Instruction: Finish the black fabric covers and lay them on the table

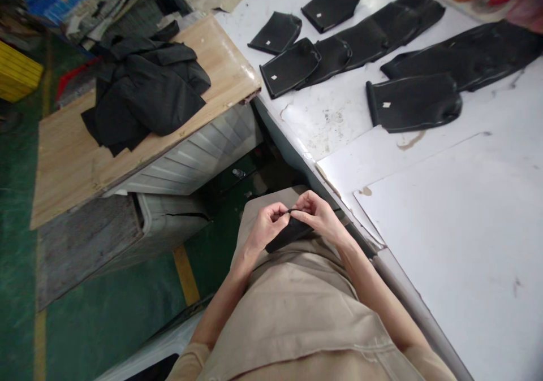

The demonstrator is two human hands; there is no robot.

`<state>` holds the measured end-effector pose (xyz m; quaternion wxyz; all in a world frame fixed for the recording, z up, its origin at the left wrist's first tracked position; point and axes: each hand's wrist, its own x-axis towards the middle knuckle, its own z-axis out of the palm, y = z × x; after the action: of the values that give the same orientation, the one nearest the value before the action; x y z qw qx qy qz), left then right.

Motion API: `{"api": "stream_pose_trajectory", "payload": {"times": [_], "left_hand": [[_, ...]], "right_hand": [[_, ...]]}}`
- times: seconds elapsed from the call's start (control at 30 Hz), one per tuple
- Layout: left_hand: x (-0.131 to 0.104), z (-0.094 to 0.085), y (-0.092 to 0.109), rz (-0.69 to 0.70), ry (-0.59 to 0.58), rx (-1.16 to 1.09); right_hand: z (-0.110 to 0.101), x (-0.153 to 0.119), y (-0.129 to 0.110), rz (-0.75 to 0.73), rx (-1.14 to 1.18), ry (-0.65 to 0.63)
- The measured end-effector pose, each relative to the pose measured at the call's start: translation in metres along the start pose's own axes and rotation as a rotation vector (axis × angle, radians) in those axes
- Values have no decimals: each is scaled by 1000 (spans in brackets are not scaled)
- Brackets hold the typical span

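Observation:
Over my lap hangs a black fabric piece (291, 234), its upper edge pinched between both hands. My left hand (271, 223) is closed, thumb and fingers gripping that edge from the left. Close against it, my right hand (316, 216) pinches the same edge from the right. The fingertips nearly meet, and the lower part of the piece rests on the beige apron (309, 302). Whether anything small is between the fingertips is hidden.
On the white table (449, 200) to the right lie several flat black pieces (413, 103), some with small white tags. A wooden board (63, 160) at left carries a heap of black fabric (148, 87). A yellow crate (19, 73) stands at far left on the green floor.

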<state>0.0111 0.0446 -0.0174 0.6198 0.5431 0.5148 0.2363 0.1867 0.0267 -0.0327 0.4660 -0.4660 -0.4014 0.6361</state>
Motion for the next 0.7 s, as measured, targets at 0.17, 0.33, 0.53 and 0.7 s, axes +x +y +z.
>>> {"api": "stream_pose_trajectory", "payload": {"times": [0.17, 0.33, 0.53, 0.7], "left_hand": [[-1, 3, 4, 1, 9, 25], [-3, 5, 4, -17, 9, 17], [-3, 4, 3, 5, 26, 54], [-2, 5, 4, -6, 16, 53]], "right_hand": [[-2, 2, 0, -33, -57, -19], [-3, 2, -1, 27, 5, -62], [-3, 0, -4, 61, 27, -44], [-4, -1, -3, 34, -19, -95]]}}
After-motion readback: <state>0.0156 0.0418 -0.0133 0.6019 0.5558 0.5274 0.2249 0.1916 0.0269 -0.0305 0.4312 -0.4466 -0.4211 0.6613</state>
